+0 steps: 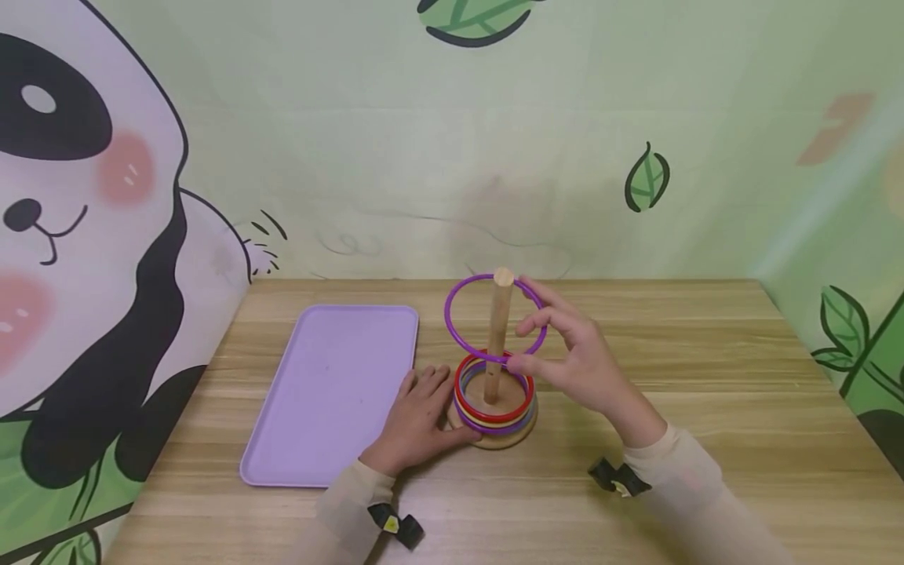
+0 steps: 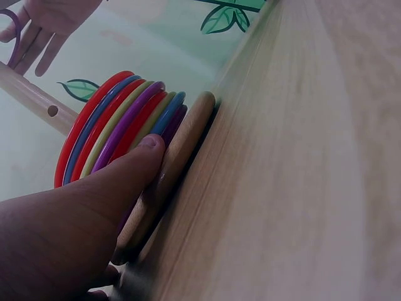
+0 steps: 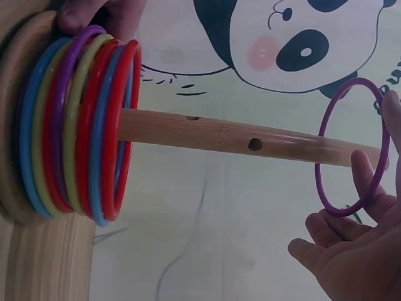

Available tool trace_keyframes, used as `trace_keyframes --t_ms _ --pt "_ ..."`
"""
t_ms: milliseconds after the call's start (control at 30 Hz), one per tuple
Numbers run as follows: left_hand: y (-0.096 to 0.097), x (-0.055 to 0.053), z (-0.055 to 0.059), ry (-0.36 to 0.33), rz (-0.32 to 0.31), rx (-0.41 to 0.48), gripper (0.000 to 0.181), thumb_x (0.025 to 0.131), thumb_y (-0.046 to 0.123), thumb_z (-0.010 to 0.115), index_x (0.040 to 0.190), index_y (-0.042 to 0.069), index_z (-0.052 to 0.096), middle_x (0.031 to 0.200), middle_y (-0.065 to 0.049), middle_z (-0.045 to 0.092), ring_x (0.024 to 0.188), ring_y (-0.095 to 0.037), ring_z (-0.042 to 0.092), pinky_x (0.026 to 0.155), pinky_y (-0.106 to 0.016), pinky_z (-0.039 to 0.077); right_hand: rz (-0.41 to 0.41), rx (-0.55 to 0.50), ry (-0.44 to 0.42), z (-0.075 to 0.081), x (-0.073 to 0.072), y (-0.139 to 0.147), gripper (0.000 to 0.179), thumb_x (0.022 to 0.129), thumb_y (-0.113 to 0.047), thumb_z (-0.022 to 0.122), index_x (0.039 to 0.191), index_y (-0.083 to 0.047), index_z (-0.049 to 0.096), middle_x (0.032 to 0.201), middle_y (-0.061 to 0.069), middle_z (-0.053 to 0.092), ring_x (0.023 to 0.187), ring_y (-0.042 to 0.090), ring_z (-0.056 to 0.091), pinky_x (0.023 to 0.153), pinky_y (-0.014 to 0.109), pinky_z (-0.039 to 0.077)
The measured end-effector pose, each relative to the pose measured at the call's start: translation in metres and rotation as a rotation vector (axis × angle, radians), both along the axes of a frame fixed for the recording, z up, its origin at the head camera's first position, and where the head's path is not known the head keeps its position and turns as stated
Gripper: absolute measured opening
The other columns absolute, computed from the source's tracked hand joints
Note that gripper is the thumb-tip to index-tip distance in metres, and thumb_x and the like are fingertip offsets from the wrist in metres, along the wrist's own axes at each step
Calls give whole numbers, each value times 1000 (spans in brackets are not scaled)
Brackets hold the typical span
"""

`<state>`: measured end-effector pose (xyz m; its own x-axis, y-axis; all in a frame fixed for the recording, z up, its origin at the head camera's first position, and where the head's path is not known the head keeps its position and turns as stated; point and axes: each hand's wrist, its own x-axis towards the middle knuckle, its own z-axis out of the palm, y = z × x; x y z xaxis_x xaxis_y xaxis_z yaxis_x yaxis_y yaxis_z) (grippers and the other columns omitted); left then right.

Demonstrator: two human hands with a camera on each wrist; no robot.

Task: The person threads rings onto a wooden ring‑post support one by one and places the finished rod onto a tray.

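Observation:
A round wooden base [image 1: 526, 435] with an upright wooden peg [image 1: 498, 322] stands on the table. Several coloured rings [image 3: 75, 125] are stacked around the peg's foot, a red ring [image 1: 466, 400] on top. The left hand [image 1: 417, 420] rests at the base's left side with fingers extended; its thumb [image 2: 135, 166] presses on the base's edge beside the lowest rings. The right hand [image 1: 582, 357] holds a purple ring [image 1: 452, 333] at its right side between thumb and fingers. That ring surrounds the peg near its top, well above the stack.
A lilac tray [image 1: 332, 377] lies on the table left of the left hand. The wood-grain table [image 1: 678, 345] extends to the right. A green wall covering [image 1: 339, 141] with a panda and leaves rises behind the table's back edge.

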<state>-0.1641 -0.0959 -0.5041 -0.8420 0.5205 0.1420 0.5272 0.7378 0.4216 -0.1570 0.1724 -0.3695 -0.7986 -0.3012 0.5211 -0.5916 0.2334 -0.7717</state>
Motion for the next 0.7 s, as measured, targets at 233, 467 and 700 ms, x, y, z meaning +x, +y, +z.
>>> trace_keyframes --t_ms 233,467,700 --pt "0 0 -1 -6 4 -2 100 88 65 76 161 6 43 163 -22 42 155 -43 32 129 -60 10 -10 11 -11 -8 2 0 28 80 -6 92 97 -11 70 162 19 45 153 39 37 120 67 29" --pt "0 0 -1 -1 4 -1 100 88 65 76 161 6 43 163 -22 43 154 -43 32 129 -59 11 -11 11 -37 -16 3 0 27 81 -5 92 97 -12 71 164 16 44 152 40 38 121 68 27" --pt "0 0 -1 4 -1 9 100 87 64 77 162 6 42 162 -23 43 153 -45 33 128 -61 12 -15 30 -53 -22 4 -1 26 83 -15 92 100 -11 73 164 17 44 150 44 40 121 69 26"
